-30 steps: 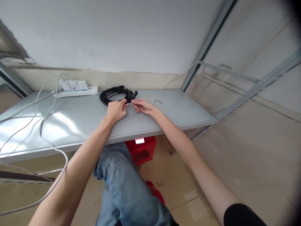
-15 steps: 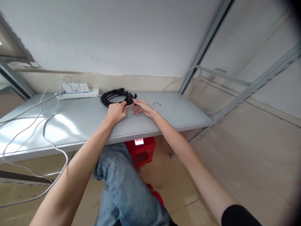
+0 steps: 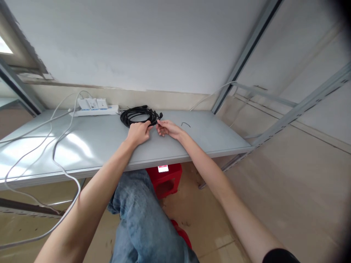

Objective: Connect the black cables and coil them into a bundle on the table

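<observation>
A coil of black cable (image 3: 126, 117) lies on the grey shelf, near the wall. My left hand (image 3: 139, 133) is closed at the coil's front right edge, thumb and fingers gripping the loops. At the coil's right end, the thumb and forefinger of my right hand (image 3: 168, 128) are pinched together, the other fingers curled. What they hold is too small to make out. A black plug (image 3: 160, 115) sticks out just above those fingertips. To the right of my right hand, a short, bent black tie (image 3: 185, 124) lies loose on the shelf.
A white power strip (image 3: 94, 110) with several white adapters stands at the back left. Pale cables (image 3: 57, 140) run from it over the shelf's front edge (image 3: 90, 171). Metal posts (image 3: 241, 65) frame the shelf. Below, a red stool (image 3: 171, 180) carries a phone (image 3: 163, 168).
The whole view has shifted slightly, so everything sits a little lower and further right. Both hands stay at the coil, and the right fingers are a little more curled.
</observation>
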Motion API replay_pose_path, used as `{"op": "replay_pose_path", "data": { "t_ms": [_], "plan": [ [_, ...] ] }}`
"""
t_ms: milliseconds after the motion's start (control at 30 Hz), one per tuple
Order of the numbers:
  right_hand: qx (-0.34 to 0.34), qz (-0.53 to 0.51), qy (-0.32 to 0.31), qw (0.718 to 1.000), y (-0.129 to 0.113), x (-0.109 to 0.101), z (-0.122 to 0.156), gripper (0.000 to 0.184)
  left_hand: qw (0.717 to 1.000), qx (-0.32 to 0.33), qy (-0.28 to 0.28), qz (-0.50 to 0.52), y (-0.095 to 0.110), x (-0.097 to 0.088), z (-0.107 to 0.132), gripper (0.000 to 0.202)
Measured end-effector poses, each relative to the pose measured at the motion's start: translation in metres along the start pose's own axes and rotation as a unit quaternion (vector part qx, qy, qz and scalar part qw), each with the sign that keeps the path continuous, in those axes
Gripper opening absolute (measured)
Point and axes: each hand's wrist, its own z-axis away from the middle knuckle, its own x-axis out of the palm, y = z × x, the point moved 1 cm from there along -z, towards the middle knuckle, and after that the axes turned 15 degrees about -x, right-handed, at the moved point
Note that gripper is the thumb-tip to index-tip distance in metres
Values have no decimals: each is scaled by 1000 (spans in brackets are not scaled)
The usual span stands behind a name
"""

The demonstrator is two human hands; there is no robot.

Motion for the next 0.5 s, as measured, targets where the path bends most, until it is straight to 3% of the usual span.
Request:
{"op": "replay_pose_path", "data": {
  "t_ms": [200,500],
  "plan": [
    [-18,33,-31,999,1,-1,0,50,1000,0,-4,3,2,-4,2,38],
    [-47,26,-9,998,2,5,-1,58,1000,-3,-2,8,3,-5,3,37]
  ]
}}
